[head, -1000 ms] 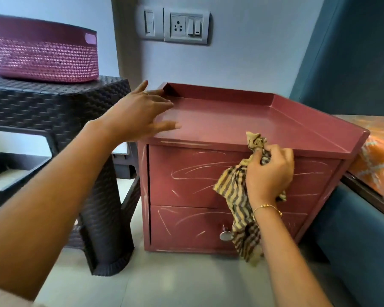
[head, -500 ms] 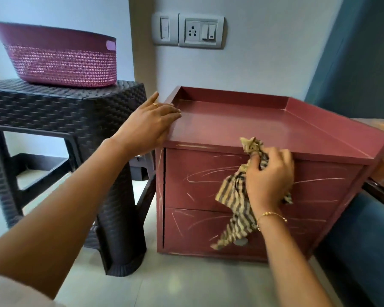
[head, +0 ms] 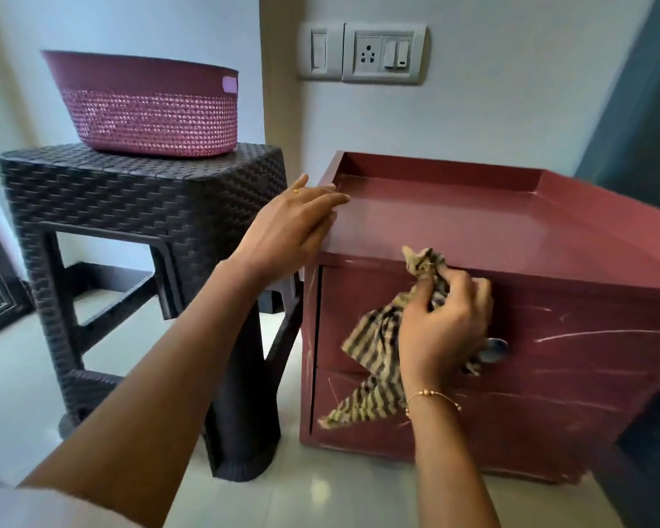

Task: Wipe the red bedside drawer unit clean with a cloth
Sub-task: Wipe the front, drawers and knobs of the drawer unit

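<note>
Two hands share the work: the right hand grips a bunched striped cloth against the upper drawer front of the red drawer unit, just under the top edge, with the loose tail hanging below the wrist; the left hand lies with straight fingers on the near corner of the unit's top, steadying it. Pale streaks run across both drawer fronts, to the far side of the right hand and beneath it. To wipe well, it seems best to press flat and sweep sideways along the streaks, easing round the round knob beside the palm, while the left hand braces the unit
</note>
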A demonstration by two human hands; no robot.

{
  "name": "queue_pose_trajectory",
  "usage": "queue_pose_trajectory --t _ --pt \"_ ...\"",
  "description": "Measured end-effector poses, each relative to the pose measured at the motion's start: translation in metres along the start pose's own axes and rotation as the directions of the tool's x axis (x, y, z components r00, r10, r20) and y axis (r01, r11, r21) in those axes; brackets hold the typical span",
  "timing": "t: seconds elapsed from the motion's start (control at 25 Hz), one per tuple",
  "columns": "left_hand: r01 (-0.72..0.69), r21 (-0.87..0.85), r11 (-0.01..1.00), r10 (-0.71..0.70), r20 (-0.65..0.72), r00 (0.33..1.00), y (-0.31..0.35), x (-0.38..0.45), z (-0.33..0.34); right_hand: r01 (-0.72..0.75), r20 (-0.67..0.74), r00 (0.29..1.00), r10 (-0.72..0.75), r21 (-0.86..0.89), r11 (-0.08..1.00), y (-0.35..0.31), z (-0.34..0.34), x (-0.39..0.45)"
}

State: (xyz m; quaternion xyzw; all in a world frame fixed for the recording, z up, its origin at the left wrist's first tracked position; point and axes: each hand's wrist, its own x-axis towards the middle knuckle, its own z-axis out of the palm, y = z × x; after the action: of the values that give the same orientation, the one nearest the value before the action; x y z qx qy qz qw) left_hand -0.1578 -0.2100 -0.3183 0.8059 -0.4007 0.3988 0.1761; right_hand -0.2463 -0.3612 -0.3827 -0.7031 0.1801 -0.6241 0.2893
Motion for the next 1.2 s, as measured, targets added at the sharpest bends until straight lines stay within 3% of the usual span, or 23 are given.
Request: queue_pose_trajectory --t 0.12,0.32,0.4,0.52,0.6,0.68,0.8,0.88,0.96,1.04,1.2 --pt "-0.021 0.028 0.999 0.023 -0.057 0.998 -0.001 0.001 0.004 0.018 0.007 1.0 -0.019 0.032 0.999 -0.019 0.011 -0.008" --pt "-0.05 0.069 0.996 0.056 -0.08 0.995 -0.001 0.001 0.003 0.323 0.209 0.921 -0.33 0.068 0.944 -0.048 0.034 -0.037" --pt "-0.026 0.077 0.997 0.028 -0.03 0.999 0.002 0.0 -0.002 0.257 0.194 0.946 -0.258 0.029 0.966 -0.029 0.025 -0.026" --pt "0.089 -0.013 0.996 -0.088 0.035 0.995 0.006 0.002 -0.01 0.059 0.06 0.997 -0.058 -0.016 0.998 -0.008 0.007 -0.01" --pt "0.149 -0.068 0.986 -0.146 0.051 0.988 0.008 0.003 -0.014 0.011 0.074 0.997 -0.011 0.003 1.0 -0.018 0.007 -0.01" --pt "0.169 -0.084 0.982 -0.165 0.056 0.985 0.012 0.005 -0.015 0.115 0.172 0.978 -0.122 0.047 0.992 -0.039 0.019 -0.018" --pt "0.215 -0.091 0.972 -0.208 0.08 0.975 0.014 0.002 -0.015 0.332 0.33 0.88 -0.342 0.088 0.939 -0.056 0.028 -0.031" --pt "0.234 -0.126 0.964 -0.221 0.111 0.969 0.014 0.001 -0.018 0.283 0.351 0.891 -0.288 0.066 0.957 -0.049 0.023 -0.025" --pt "0.213 -0.154 0.965 -0.188 0.164 0.968 0.011 -0.001 -0.02 0.139 0.272 0.952 -0.142 0.03 0.99 -0.04 0.015 -0.018" --pt "0.189 -0.152 0.97 -0.157 0.198 0.968 0.006 -0.004 -0.021 0.06 0.247 0.967 -0.068 0.04 0.997 -0.042 0.011 -0.017" --pt "0.229 -0.168 0.959 -0.2 0.169 0.965 -0.011 -0.016 -0.028 0.2 0.323 0.918 -0.229 0.121 0.972 -0.07 0.021 -0.033"
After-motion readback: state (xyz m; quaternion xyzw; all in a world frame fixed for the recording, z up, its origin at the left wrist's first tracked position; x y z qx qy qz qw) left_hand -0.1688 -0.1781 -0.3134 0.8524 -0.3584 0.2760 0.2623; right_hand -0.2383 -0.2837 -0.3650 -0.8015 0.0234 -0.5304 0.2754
